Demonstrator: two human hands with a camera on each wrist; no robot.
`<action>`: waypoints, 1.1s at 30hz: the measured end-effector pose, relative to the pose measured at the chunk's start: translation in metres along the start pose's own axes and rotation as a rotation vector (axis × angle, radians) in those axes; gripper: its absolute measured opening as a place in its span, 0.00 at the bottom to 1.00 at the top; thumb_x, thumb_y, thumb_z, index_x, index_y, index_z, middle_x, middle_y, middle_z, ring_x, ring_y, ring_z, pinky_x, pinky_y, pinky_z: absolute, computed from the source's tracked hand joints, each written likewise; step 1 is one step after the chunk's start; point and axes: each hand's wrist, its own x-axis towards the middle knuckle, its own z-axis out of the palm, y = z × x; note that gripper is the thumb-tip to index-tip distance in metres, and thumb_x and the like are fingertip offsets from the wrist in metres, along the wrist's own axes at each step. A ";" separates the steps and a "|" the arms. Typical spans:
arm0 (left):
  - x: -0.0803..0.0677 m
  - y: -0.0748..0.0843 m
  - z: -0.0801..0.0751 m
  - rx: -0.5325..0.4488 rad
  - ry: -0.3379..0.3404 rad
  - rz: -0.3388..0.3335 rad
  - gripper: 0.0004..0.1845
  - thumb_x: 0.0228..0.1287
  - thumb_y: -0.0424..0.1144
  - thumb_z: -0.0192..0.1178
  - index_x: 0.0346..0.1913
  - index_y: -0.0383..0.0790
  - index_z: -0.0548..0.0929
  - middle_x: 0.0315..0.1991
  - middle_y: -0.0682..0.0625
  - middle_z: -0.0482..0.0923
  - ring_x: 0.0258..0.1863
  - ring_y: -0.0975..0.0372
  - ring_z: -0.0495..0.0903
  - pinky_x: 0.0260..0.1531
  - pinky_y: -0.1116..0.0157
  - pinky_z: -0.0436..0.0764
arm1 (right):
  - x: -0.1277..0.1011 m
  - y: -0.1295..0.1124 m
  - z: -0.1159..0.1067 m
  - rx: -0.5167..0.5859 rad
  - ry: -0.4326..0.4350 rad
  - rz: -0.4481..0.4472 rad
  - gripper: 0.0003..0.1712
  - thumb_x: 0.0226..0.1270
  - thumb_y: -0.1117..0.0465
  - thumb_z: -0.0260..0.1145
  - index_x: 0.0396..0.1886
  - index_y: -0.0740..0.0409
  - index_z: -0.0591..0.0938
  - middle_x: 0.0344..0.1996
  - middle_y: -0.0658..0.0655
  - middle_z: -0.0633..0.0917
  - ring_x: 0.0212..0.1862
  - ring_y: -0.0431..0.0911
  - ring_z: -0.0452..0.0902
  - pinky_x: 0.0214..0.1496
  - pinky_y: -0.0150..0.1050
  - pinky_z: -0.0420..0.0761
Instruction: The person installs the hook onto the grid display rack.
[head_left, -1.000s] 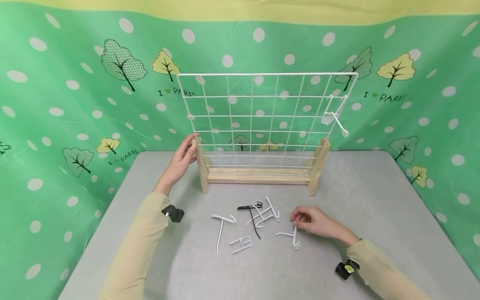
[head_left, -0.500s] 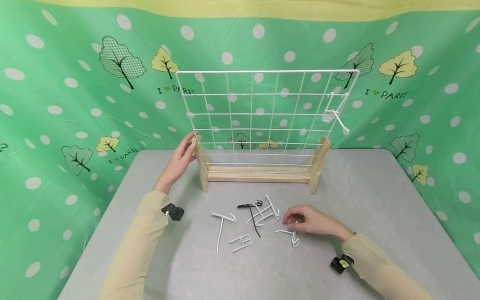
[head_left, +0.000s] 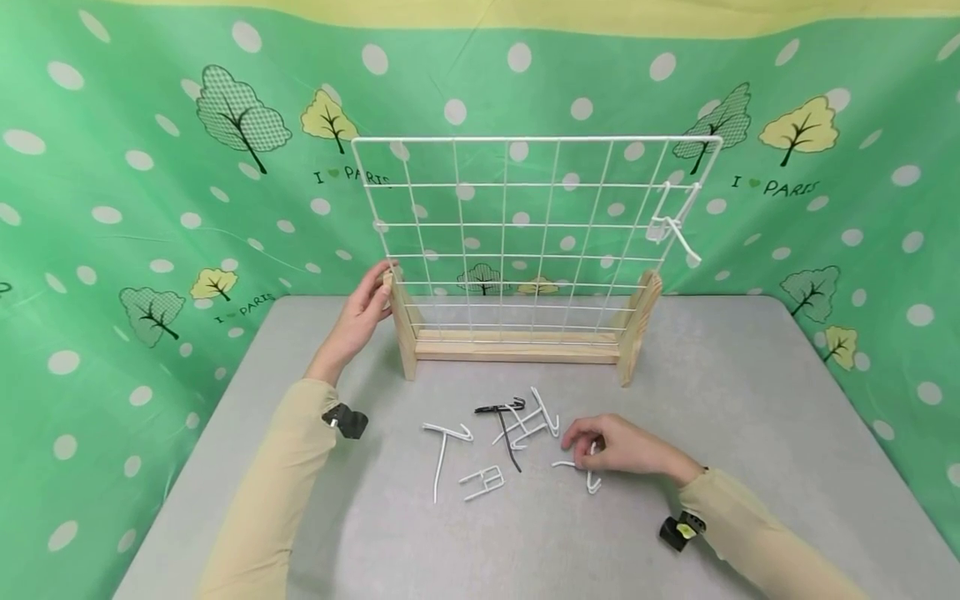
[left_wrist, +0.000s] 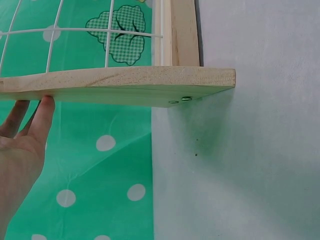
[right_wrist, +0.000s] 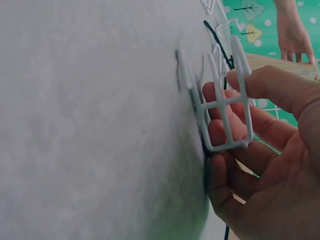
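Note:
My right hand (head_left: 622,446) has its thumb and fingers around a white wire display hook (head_left: 592,481), low over the table. In the right wrist view its forked back (right_wrist: 227,147) shows between thumb and fingertips. My left hand (head_left: 352,325) touches the left upright of a wooden stand (head_left: 517,354); the left wrist view shows fairly straight fingers against the side panel (left_wrist: 125,80). A white wire grid (head_left: 525,139) rises from this stand. One white hook (head_left: 657,229) hangs near the grid's right edge.
Left of my right hand lie a black hook (head_left: 512,452), overlapping white hooks (head_left: 542,410), a white T-shaped hook (head_left: 440,467) and a small white wire piece (head_left: 486,482). Green cloth (head_left: 150,250) with dots and trees hangs behind the grey table (head_left: 735,375).
My right hand has shifted a little left and closed its fingers around the white hook, which has turned slightly. My left hand stays at the upright. The head view has tilted slightly.

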 end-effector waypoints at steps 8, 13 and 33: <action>0.000 0.001 0.000 -0.003 0.005 -0.005 0.24 0.78 0.31 0.37 0.73 0.31 0.54 0.66 0.27 0.59 0.66 0.40 0.61 0.60 0.43 0.67 | -0.002 0.004 -0.003 0.035 0.021 -0.008 0.09 0.58 0.72 0.67 0.41 0.66 0.82 0.26 0.48 0.80 0.30 0.36 0.71 0.30 0.29 0.74; 0.001 0.001 0.000 0.000 0.011 -0.002 0.24 0.78 0.31 0.38 0.73 0.31 0.54 0.65 0.27 0.59 0.65 0.39 0.61 0.60 0.43 0.67 | -0.003 0.007 -0.007 0.084 0.105 0.002 0.11 0.59 0.73 0.66 0.43 0.69 0.82 0.30 0.53 0.82 0.32 0.39 0.74 0.34 0.30 0.78; 0.000 0.000 0.001 0.008 0.007 0.004 0.24 0.78 0.30 0.38 0.73 0.31 0.54 0.66 0.27 0.59 0.65 0.40 0.61 0.59 0.42 0.68 | -0.004 0.002 -0.022 0.138 0.376 -0.007 0.06 0.60 0.77 0.64 0.36 0.67 0.79 0.33 0.57 0.82 0.37 0.45 0.79 0.42 0.32 0.81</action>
